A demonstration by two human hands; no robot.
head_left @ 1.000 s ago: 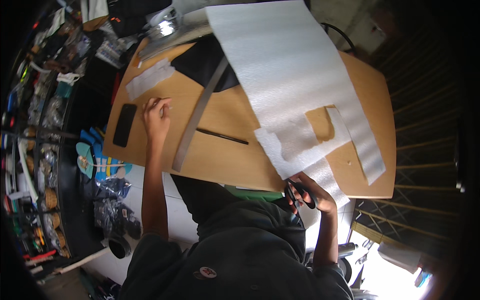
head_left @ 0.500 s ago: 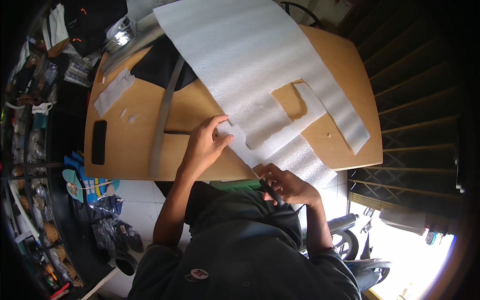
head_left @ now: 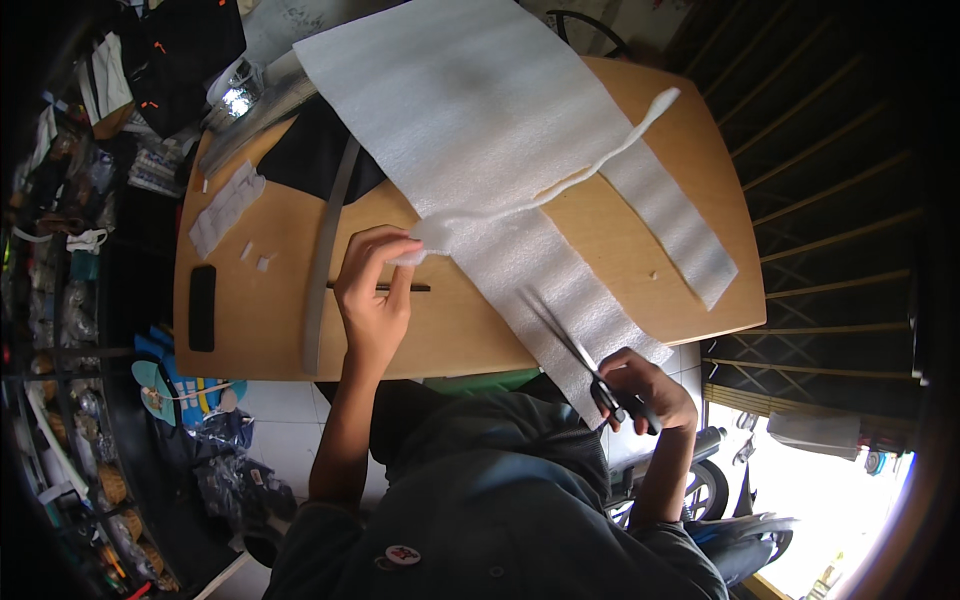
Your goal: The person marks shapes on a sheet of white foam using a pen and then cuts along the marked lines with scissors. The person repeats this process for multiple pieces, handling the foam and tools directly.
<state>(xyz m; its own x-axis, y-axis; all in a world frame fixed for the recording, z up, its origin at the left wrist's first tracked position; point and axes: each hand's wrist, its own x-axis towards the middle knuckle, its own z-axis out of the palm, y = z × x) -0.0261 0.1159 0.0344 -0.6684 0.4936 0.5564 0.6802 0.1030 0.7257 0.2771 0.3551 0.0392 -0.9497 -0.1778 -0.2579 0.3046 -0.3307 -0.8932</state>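
Note:
My left hand (head_left: 374,290) pinches one end of a cut piece of white foam sheet (head_left: 437,236) between thumb and fingers. The piece is lifted and seen nearly edge-on, with its far end reaching up to the right. Black-handled scissors (head_left: 572,345) are in my right hand (head_left: 648,388), fingers around the handles. Their blades point up and left over the near part of a large white foam sheet (head_left: 450,85), apart from the lifted piece. This big sheet spreads across the table, a notch cut in its right side.
On the wooden table (head_left: 470,322) lie a metal ruler (head_left: 330,240), a black phone (head_left: 202,308), black material (head_left: 310,150), a dark pen-like stick (head_left: 410,288) and a crumpled white scrap (head_left: 227,210). Packed shelves (head_left: 75,400) stand at the left; a folding gate (head_left: 820,270) is at the right.
My left hand has lifted the cut foam piece off the table and turned it on edge. My right hand has drawn the scissors away, right and toward me, and the blades now show.

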